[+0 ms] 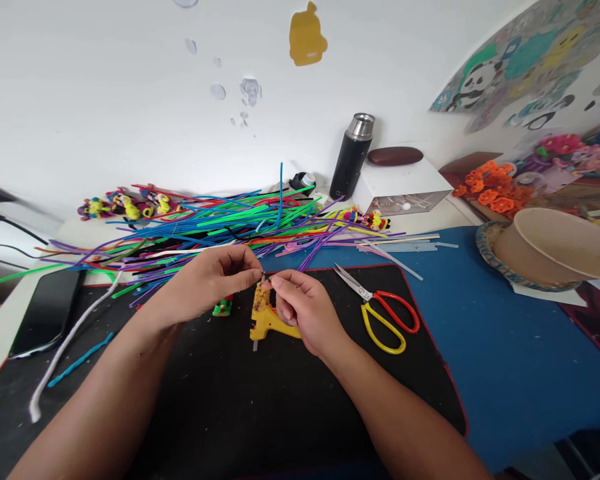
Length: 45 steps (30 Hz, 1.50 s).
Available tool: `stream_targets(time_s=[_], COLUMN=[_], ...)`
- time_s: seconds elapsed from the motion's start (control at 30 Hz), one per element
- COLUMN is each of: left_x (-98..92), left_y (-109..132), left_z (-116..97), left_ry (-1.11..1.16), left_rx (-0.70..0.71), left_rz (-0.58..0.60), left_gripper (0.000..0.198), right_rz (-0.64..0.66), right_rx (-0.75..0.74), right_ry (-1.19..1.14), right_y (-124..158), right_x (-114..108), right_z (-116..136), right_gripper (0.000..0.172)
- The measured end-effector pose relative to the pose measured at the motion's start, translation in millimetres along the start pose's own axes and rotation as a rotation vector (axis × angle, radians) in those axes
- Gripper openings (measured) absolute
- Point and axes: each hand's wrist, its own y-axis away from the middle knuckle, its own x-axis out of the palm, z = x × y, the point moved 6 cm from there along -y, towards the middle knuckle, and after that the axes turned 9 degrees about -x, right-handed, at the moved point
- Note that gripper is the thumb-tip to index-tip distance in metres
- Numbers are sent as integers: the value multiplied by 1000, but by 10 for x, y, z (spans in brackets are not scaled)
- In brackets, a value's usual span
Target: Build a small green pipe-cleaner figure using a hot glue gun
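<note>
My left hand [213,277] and my right hand [305,303] meet over the black mat [260,407], fingertips nearly touching. Each is closed in a pinch at a small dark piece [264,275], too small and too covered to name. Beneath them lies a yellow glue gun [266,320], its handle partly hidden by my right hand. A small green and red figure [223,307] rests beside my left wrist, partly covered. To the right of my right hand, scissors [375,303] with one red and one yellow handle lie with their blades slightly apart.
A heap of coloured pipe cleaners [220,227] spans the back. A phone [47,310], a white strip [75,347] and a twisted blue piece [81,360] lie left. A black flask [351,157] stands behind; a beige bowl [565,243] is at right.
</note>
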Motion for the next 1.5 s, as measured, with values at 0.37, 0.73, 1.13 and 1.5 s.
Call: stream_targets(time_s=[0.37,0.73,1.13,1.5], left_x=[8,28,21,-38], left_y=[-9,-9,-8,21], left_z=[26,45,54,8], left_ry=[9,34,49,8], left_rx=[-13,-21,-4,17], left_rz=[13,52,84,74], left_gripper=[35,39,48,52], right_rz=[15,18,0,9], right_rx=[-7,-23,-32,-1], right_ry=[37,32,88,64], right_y=[-1,2,4,4], right_x=[13,13,-2,37], right_z=[24,32,47,70], right_gripper=[38,38,37,31])
